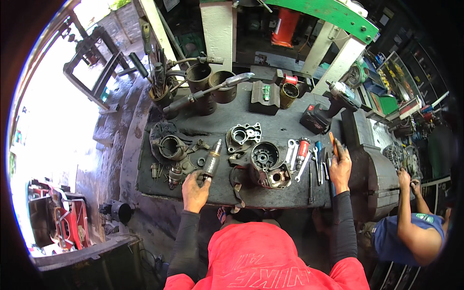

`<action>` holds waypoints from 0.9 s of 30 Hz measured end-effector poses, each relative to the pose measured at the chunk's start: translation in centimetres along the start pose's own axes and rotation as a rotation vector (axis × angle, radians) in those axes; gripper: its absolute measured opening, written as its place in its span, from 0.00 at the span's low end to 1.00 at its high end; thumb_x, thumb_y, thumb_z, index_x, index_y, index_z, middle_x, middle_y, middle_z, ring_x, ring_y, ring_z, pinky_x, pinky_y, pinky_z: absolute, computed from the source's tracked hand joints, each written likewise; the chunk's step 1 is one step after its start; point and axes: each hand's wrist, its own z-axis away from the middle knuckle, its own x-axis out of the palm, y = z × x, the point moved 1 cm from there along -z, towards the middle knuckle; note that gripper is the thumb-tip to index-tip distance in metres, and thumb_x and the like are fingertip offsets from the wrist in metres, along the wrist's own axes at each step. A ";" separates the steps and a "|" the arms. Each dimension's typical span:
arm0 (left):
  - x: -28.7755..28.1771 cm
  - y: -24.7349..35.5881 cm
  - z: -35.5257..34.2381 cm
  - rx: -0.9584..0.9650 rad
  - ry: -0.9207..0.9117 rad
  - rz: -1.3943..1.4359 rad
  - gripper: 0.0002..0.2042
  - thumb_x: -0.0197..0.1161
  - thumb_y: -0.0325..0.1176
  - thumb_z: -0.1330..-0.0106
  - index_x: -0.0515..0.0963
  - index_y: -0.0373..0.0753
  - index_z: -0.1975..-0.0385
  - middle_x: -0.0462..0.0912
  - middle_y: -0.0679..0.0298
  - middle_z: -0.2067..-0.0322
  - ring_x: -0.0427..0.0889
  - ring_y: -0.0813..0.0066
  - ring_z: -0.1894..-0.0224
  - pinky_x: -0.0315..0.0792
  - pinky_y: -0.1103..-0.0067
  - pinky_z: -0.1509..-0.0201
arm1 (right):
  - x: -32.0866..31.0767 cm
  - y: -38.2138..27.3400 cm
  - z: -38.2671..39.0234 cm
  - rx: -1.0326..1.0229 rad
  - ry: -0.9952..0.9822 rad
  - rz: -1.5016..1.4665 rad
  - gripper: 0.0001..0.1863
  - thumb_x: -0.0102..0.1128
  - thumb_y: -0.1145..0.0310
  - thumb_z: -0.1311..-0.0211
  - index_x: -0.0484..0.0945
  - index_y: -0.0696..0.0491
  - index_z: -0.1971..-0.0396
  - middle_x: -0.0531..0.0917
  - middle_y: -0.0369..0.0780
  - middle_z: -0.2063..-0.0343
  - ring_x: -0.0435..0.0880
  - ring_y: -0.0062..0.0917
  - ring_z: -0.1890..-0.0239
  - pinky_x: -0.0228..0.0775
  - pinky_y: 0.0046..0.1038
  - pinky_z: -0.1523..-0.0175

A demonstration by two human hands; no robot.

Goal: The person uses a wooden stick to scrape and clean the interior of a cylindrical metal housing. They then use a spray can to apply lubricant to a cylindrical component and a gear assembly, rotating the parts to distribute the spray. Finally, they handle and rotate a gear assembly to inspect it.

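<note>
My left hand (195, 191) is closed around the lower end of a motor armature (211, 162), whose thin shaft points up over the bench. At the bench's right side my right hand (341, 166) is closed on a slim orange-handled tool (332, 140); the tool's kind is unclear. Between my hands lie a round metal motor housing (265, 157), a cast end cover (245, 134) and a dark strap (238, 193). Left of the armature sit another cast housing (171, 146) and a small gear drive (175, 176). Several spanners (303, 166) and a red-handled tool (303, 147) lie near my right hand.
A cordless impact wrench (333, 106) stands at the bench's back right, beside a large vise (377, 179). Tool-filled cans (198, 79) with a long tool across them occupy the back left. A grooved metal block (265, 99) sits centrally behind. Another person (411, 227) works at right.
</note>
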 end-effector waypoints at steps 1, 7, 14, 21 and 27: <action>0.5 0.3 -1.0 0.104 0.017 -0.145 0.22 0.75 0.35 0.41 0.83 0.34 0.48 0.85 0.50 0.54 0.85 0.50 0.51 0.77 0.63 0.44 | -1.4 -2.3 -0.4 -0.093 0.031 -0.101 0.34 0.52 0.85 0.41 0.78 0.50 0.33 0.82 0.53 0.47 0.83 0.50 0.45 0.74 0.39 0.37; 3.3 0.6 -5.2 0.109 -0.029 -0.422 0.32 0.78 0.41 0.44 0.78 0.32 0.42 0.82 0.45 0.49 0.81 0.45 0.44 0.76 0.60 0.40 | -11.7 -11.9 -0.2 -0.432 0.064 0.078 0.37 0.52 0.89 0.51 0.81 0.53 0.37 0.83 0.44 0.59 0.82 0.43 0.56 0.76 0.39 0.47; 5.3 0.1 -6.9 0.153 -0.053 -0.525 0.35 0.80 0.47 0.47 0.77 0.26 0.46 0.81 0.39 0.48 0.85 0.41 0.49 0.81 0.58 0.44 | -17.0 -1.5 0.5 -0.323 0.045 0.275 0.19 0.60 0.82 0.46 0.87 0.51 0.55 0.87 0.41 0.56 0.85 0.40 0.50 0.72 0.42 0.39; 3.9 1.8 -6.7 0.092 0.025 -0.390 0.25 0.80 0.46 0.48 0.86 0.28 0.62 0.89 0.44 0.61 0.89 0.48 0.57 0.80 0.62 0.50 | -18.3 5.2 3.8 -0.148 0.005 0.145 0.15 0.60 0.81 0.43 0.88 0.54 0.57 0.88 0.44 0.52 0.84 0.42 0.43 0.70 0.41 0.32; 2.8 -0.2 -2.4 -0.238 -0.045 0.386 0.20 0.72 0.41 0.35 0.86 0.26 0.56 0.90 0.55 0.62 0.86 0.69 0.67 0.80 0.72 0.60 | -20.6 6.7 4.7 -0.031 -0.118 0.152 0.23 0.54 0.83 0.43 0.87 0.54 0.49 0.85 0.47 0.43 0.80 0.45 0.35 0.66 0.40 0.27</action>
